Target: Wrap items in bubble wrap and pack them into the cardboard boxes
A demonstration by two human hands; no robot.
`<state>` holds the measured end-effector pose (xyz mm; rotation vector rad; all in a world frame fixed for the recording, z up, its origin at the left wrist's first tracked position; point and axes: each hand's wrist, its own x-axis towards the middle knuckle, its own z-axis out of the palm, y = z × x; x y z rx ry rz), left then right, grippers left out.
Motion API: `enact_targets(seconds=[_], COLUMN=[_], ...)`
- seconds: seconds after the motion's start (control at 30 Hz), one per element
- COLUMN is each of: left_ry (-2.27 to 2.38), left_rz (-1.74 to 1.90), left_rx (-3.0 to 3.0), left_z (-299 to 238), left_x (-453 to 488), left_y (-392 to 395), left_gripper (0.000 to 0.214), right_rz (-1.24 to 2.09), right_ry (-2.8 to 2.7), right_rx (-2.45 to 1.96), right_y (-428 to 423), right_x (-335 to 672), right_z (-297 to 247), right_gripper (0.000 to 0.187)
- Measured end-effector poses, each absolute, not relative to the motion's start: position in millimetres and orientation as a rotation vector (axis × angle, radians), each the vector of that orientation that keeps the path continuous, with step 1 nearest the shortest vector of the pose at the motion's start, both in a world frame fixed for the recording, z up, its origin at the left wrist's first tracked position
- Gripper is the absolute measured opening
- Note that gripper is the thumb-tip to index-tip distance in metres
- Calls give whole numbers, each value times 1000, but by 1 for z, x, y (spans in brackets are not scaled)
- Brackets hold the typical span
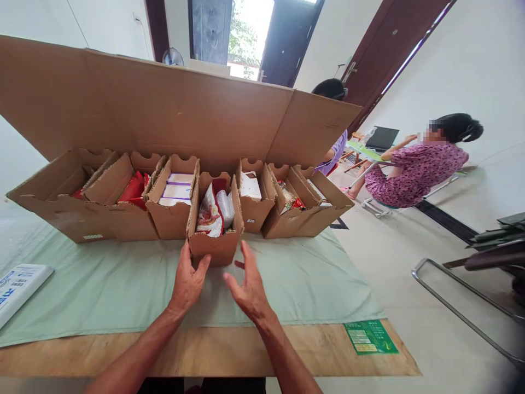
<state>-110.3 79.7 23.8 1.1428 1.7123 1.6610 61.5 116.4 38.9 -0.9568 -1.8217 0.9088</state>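
A narrow cardboard bin (215,250) stands on the green cloth, farther forward than the row of similar bins behind it. Inside it are a red and white printed bag (210,210) and a clear plastic-wrapped item (225,209). My left hand (187,282) lies against the bin's lower left front corner, its thumb across the front and its fingers stretched along the side. Just off the bin's right side, my right hand (248,284) is open with thumb and fingers spread, holding nothing.
Neighbouring bins hold a red packet (134,187), purple-edged white boxes (177,190) and a white box (250,186). A tall cardboard panel (184,104) rises behind. A white device (22,287) lies at left. Two people sit beyond, one in a pink patterned top (426,164).
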Motion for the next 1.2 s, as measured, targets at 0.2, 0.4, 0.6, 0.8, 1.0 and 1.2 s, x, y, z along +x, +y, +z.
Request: enact_targets(seconds=[0.2,0.4,0.6,0.8,1.0,1.2], left_ry=[1748,1733,1777,1756,1814,1930], left_rz=[1526,1546,1514,1500,1509,1564], left_rx=[1079,1105,1204,1287,1316,1236], left_z=[9,3,9,14,17,13], left_x=[-118,-124,-126,-125,-128,-123], left_y=[75,85,89,109,146,167], left_gripper=[63,61,52,58,59,61], right_rz=[588,176,34,63,132,129], right_ry=[-1897,-2348,-2355,-2336,-2346,-2327], right_rx=[-1148,-1599,-1772,-1823,-1729,-1738], right_y=[156,236,227,194,204,208], right_x=[78,39,50,74,67,63], right_z=[108,163,175,167,156,153], right_gripper=[50,47,27,26,28,29])
